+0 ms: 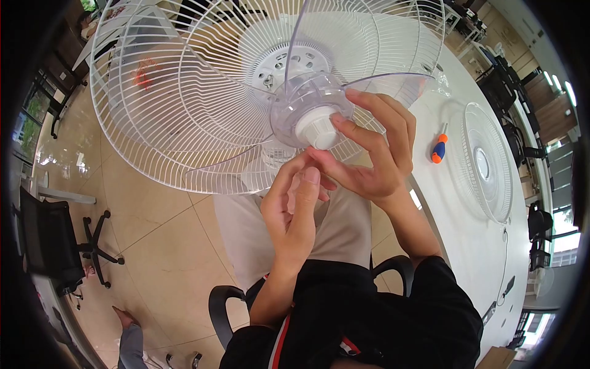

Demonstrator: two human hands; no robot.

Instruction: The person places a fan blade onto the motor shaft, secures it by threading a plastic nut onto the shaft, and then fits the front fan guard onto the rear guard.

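A white ribbed blade nut sits at the centre of the clear fan blade, in front of the white wire rear guard. My right hand grips this nut, with the thumb at its lower edge and fingers on its right side; the index fingertip reaches the clear hub. Just below, my left hand is loosely curled, its thumb apart from the fingers. Its index fingertip meets my right thumb near the nut's lower edge. Nothing shows in the left hand, though its inner fingers are partly hidden.
On the white table to the right lie an orange and blue screwdriver and the round front guard. A black office chair stands at left on the tiled floor. Another person's leg shows at lower left.
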